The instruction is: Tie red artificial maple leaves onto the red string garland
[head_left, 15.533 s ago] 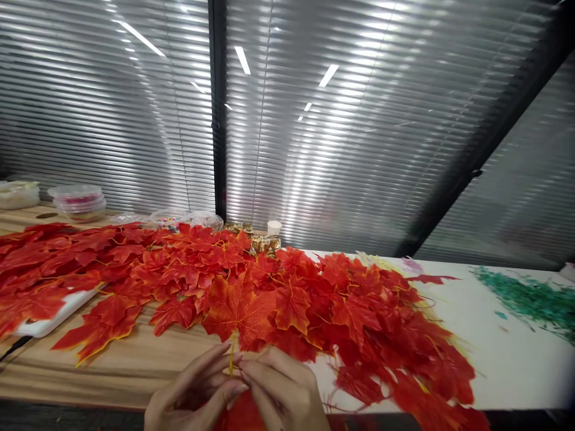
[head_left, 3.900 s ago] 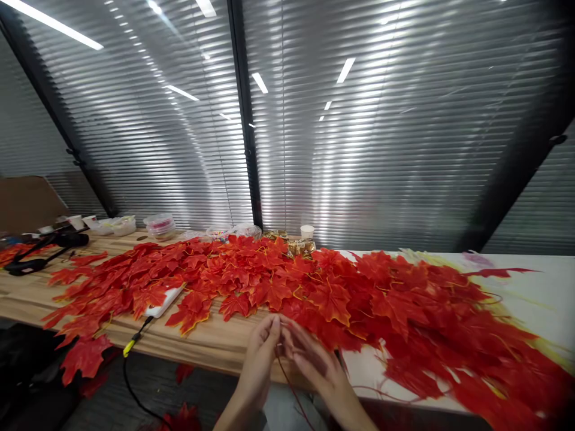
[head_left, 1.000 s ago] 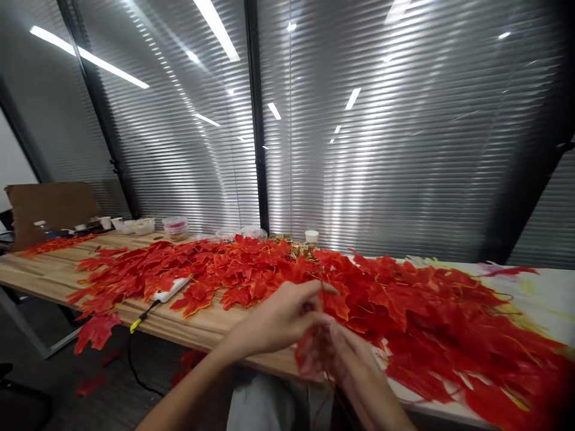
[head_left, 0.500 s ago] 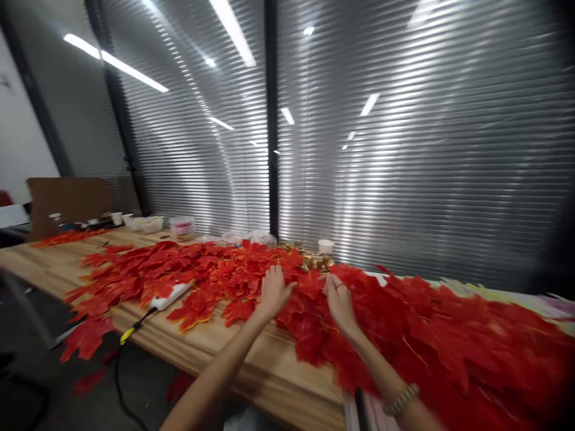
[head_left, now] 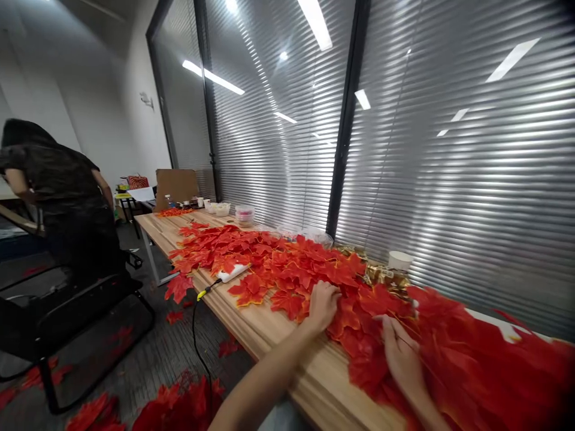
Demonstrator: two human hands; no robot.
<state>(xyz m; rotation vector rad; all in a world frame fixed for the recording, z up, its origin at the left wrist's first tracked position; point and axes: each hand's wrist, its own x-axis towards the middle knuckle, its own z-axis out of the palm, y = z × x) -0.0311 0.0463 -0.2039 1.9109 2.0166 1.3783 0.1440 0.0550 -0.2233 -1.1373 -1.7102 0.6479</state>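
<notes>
Right hand (head_left: 404,356) is now farther from the gold-wrapped packets (head_left: 389,278) than in the preceding frame, and the view is turned left, bringing a person (head_left: 67,191) and a black chair (head_left: 76,308) into view. Containers line the window-side edge of the bench (head_left: 265,326): stacked clear tubs (head_left: 245,215) with pink contents, open plastic tubs (head_left: 221,209) with pale contents, and, beside the packets, a white paper cup (head_left: 399,261), interior not visible. Red leaves (head_left: 305,260) are lobed and pointed, with yellow-orange margins and yellow stems, and overlap in a loose heap. Heap location: bench top, between the window-side edge and the near edge; one leaf (head_left: 178,287) overhangs the near edge. The heap's long axis follows the bench's long edges; individual tips point in mixed directions. A white power strip (head_left: 233,273) lies partly under leaves near the near edge. Left hand (head_left: 323,305) has fingers curled down onto the heap; right hand has fingers partly extended over it. Whether either pinches a leaf cannot be determined.
</notes>
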